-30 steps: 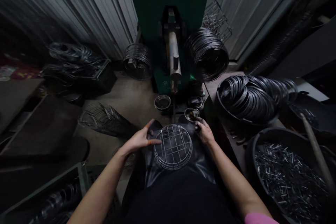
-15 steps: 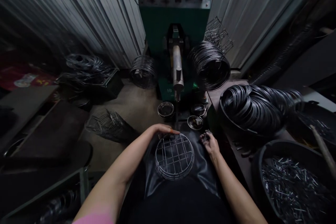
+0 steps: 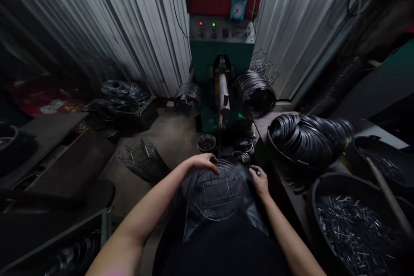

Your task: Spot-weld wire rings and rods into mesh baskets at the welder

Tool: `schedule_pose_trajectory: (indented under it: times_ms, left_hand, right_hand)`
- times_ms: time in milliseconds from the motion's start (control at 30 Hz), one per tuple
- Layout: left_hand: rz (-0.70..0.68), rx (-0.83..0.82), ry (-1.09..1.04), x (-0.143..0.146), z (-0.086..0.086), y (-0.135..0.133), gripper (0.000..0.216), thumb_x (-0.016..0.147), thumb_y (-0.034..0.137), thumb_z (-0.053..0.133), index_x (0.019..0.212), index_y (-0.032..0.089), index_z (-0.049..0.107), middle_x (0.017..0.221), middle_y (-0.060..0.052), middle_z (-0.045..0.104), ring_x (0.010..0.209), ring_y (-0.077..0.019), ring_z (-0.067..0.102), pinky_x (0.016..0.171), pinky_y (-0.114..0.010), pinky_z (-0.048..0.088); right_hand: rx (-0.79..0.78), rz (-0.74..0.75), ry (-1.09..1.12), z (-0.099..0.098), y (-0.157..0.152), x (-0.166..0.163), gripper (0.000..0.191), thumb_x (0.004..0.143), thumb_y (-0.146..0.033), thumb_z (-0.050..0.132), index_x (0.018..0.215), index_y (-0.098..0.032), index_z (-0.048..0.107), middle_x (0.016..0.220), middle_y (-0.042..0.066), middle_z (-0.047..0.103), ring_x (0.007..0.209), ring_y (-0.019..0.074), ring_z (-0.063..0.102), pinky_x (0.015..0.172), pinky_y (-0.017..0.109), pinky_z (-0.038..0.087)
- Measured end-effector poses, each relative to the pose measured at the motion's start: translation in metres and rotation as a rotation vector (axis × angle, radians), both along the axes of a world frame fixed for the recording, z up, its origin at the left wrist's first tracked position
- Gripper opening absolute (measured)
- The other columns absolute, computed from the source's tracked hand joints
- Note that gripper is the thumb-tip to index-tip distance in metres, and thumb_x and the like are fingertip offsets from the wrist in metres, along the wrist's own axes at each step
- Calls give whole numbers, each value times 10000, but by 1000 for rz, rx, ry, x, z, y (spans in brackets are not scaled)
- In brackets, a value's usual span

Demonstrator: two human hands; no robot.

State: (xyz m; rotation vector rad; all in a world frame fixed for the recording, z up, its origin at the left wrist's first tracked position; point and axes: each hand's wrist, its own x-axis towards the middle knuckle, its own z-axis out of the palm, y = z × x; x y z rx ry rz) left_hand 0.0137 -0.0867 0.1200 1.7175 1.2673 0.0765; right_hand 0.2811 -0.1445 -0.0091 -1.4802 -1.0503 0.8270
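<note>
A round wire grid (image 3: 219,189) lies on the black apron over my lap, its far edge lifted a little. My left hand (image 3: 201,163) curls over the grid's far left rim and grips it. My right hand (image 3: 259,180) rests at the grid's right side with fingers closed; something small may be pinched in them, too small to tell. Straight ahead stands a green welding machine (image 3: 223,58) with its metal arm (image 3: 223,95) pointing toward me.
Small round tins (image 3: 207,142) sit on the floor below the machine arm. A tub of black rings (image 3: 307,138) and a tub of short metal pins (image 3: 352,228) stand at my right. Wire coils (image 3: 257,94) hang beside the machine. A wire basket (image 3: 140,157) lies at left.
My left hand has closed on the grid's far rim and tilted it up. My head has risen, showing more of the machine. My right hand stays by the grid's right side.
</note>
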Motion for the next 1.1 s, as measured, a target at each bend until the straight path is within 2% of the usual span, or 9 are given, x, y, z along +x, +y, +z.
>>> schedule_pose_trajectory:
  times_ms: [133,267,400,500,600,733,867,1000,1100]
  left_hand:
    - [42,444,42,-6,32,-27,672,464,388,778,1065,148,596,1120,-96,580,1057,-283,547,923,-363,448]
    - [92,833,18,-7,41,-37,646,511,319,757,1105,144,573,1248,-138,472,1179,-305,451,1008,-410,399]
    - [124,942,43,0,28,-27,654,514,296,767,1115,142,562,1256,-154,458,1205,-325,419,1022,-452,380]
    - [128,942,85,7,17,-17,664,518,294,767,1124,122,556,1263,-180,454,1214,-344,406,1023,-471,368]
    - [136,932,110,11,7,-10,650,524,283,754,1124,129,557,1276,-187,451,1218,-350,405,1025,-487,353]
    - [156,902,100,12,-2,-2,636,527,271,737,1127,163,553,1285,-168,453,1223,-349,403,1024,-508,343]
    - [161,850,72,9,-7,6,639,524,265,732,1131,179,550,1286,-144,452,1231,-332,402,1023,-466,368]
    - [179,766,65,6,-9,14,653,522,262,730,1137,142,548,1292,-163,433,1229,-325,409,1019,-434,389]
    - [197,728,36,4,-12,19,655,527,271,723,1142,136,542,1289,-157,427,1224,-320,416,1020,-422,397]
  right_hand:
    - [-119,137,-193,4,-14,4,332,606,-504,592,686,-184,636,667,42,648,666,195,587,654,316,449]
    - [-90,257,-172,54,-11,-2,328,629,-464,614,796,-182,639,725,25,644,694,178,579,679,297,448]
    - [-130,598,-158,122,8,-24,288,577,-280,687,834,-192,591,695,-36,589,658,131,527,630,241,420]
    - [-216,710,-219,147,30,-45,244,539,-171,673,745,-184,542,615,-67,527,596,106,475,562,212,379]
    - [-159,594,-353,142,49,-65,192,554,-125,626,685,-190,502,599,-69,510,582,104,462,545,205,362]
    - [48,454,-478,117,57,-81,92,634,-142,566,695,-206,540,614,-46,548,594,122,499,564,214,388]
    - [125,632,-430,102,60,-80,161,713,-130,507,782,-205,631,741,1,658,712,151,604,680,245,461]
    - [156,802,-488,103,69,-69,185,780,-164,528,888,-191,676,892,52,686,859,183,632,776,290,477]
    - [198,871,-563,103,76,-64,250,742,-153,615,984,-189,663,934,64,673,871,186,628,769,290,483]
